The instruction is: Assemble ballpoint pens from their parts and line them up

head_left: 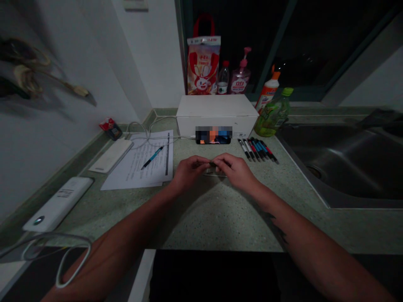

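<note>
Hands (188, 171) meet, both clamped on a small dark object (212, 164) between them, near the phone (213, 136).

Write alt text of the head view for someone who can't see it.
The left hand and right hand pinch a small dark item, too unclear to identify, above a speckled green counter. Beyond them are a phone and a white box, with printed sheets to the left, pens and a sink to the right.

Head view (forward and down)
</note>
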Demonstrator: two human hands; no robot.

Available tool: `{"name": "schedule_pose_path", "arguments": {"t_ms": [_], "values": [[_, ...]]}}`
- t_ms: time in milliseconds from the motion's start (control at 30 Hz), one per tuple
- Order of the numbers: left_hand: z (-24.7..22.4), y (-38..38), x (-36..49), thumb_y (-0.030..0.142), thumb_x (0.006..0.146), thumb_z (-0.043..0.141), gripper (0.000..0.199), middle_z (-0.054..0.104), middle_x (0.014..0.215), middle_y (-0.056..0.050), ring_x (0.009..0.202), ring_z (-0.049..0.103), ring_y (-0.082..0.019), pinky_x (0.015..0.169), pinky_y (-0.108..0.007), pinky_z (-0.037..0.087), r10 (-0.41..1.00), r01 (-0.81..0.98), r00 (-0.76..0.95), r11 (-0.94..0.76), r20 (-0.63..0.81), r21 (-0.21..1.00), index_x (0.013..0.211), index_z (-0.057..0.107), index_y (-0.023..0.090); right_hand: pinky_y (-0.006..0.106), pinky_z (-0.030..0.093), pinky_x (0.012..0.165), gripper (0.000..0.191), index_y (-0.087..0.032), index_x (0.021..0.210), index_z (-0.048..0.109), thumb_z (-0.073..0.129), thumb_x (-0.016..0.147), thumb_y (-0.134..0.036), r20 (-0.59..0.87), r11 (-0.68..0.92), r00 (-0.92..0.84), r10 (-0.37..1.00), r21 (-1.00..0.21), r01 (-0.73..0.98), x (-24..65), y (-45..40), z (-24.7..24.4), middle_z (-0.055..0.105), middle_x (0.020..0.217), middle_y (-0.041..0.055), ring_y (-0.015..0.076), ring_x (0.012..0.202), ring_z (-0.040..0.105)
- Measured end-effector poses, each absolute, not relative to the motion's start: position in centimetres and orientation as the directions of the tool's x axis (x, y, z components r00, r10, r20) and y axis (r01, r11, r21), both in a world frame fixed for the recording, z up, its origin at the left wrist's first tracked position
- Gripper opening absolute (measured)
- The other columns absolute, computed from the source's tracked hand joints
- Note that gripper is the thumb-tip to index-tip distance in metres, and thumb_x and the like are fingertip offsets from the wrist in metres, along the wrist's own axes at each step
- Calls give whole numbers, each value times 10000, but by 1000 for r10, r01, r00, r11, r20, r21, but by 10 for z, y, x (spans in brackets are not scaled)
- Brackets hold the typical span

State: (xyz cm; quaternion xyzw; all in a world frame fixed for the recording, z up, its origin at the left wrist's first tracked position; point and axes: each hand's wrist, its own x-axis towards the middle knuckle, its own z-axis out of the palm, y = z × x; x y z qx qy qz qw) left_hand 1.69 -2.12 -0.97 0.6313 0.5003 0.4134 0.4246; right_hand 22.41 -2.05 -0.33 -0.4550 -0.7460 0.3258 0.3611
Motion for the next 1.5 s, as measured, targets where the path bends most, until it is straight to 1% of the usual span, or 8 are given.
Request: {"name": "schedule_pose_path", "arguments": {"t_ms": [133,267,400,567,700,800,1300,1500], "values": [[-10,-22,17,254,873,753,80,841,965,-70,895,780,-207,863,-370,626,984,276,142,-142,106,951,924,771,196,320,505,728,222,-232,1126,697,747,929,-321,228,356,-315,921,-820,448,227,-17,-6,751,915,18,184,772,673],[-9,-22,17,251,890,742,94,839,985,-74,921,780,-202,874,-362,624,984,301,135,-152,116,941,956,778,195,341,496,740,200,-225,954,713,608,1032,-377,210,354,-327,921,-803,480,229,-16,-7,717,813,26,193,766,660],[-8,-22,17,261,890,754,91,841,977,-70,925,787,-208,872,-364,626,983,323,127,-165,130,932,950,773,195,330,494,705,215,-236,1123,706,717,958,-373,221,348,-315,923,-829,437,229,-16,-7,733,875,20,187,745,653],[-9,-21,16,265,882,760,88,846,978,-64,924,792,-209,892,-364,628,985,303,128,-151,117,941,941,770,201,323,469,701,248,-221,921,710,592,1034,-408,210,359,-329,921,-787,502,230,-15,-6,693,758,10,180,705,638],[-11,-20,16,264,875,756,79,848,977,-66,923,786,-213,877,-363,631,986,303,118,-147,116,942,931,777,213,310,486,697,219,-227,1115,715,717,956,-376,222,368,-331,917,-790,490,230,-15,-7,746,898,23,178,745,655],[-12,-20,16,272,887,742,95,847,993,-68,928,783,-207,881,-365,629,986,312,124,-148,115,939,951,782,215,336,495,733,190,-223,986,733,625,1028,-374,218,383,-344,913,-745,545,230,-15,-6,751,864,44,194,774,662],[-11,-20,17,280,881,765,83,842,936,-65,878,770,-219,846,-369,619,983,375,140,-162,117,913,908,794,207,331,485,734,72,-242,1008,731,699,986,-303,205,389,-361,910,-727,566,230,-14,-6,766,887,24,199,786,678],[-13,-24,17,298,907,718,139,818,881,-70,798,728,-222,759,-367,574,972,519,219,-191,87,833,953,822,217,335,439,712,334,-232,815,727,562,1080,-350,124,367,-376,918,-626,688,234,-12,-2,760,813,51,214,759,676]]}}
